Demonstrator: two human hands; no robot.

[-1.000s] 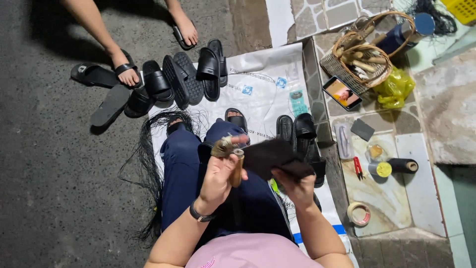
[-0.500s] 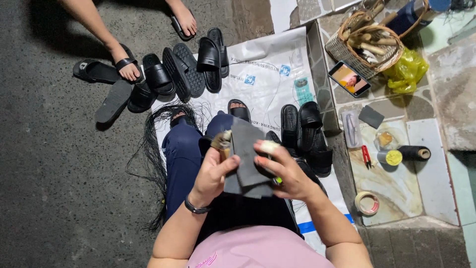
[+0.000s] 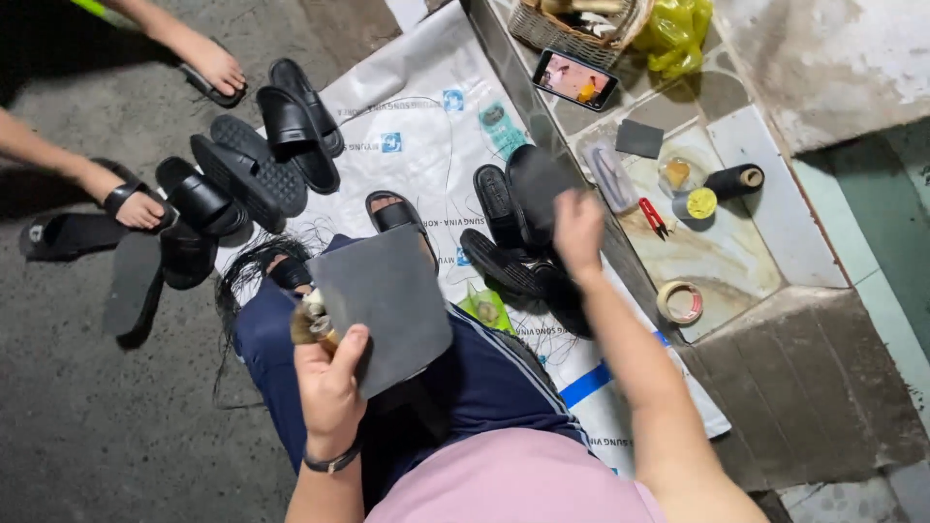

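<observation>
We see a dark grey sheet (image 3: 383, 305), black sandals (image 3: 257, 145) on a white tarp (image 3: 426, 87), navy trousers (image 3: 484, 378), a pink shirt (image 3: 513, 479), a yellow bag (image 3: 675, 24) and red snips (image 3: 652, 215).

Floor: dark rough concrete (image 3: 87, 426) on the left. White printed plastic sheet (image 3: 426, 116) spread across the middle. Right side: raised tiled step (image 3: 765, 194), worn and stained, pale green strip (image 3: 872, 223) far right. Artificial light, hard shadows.
</observation>
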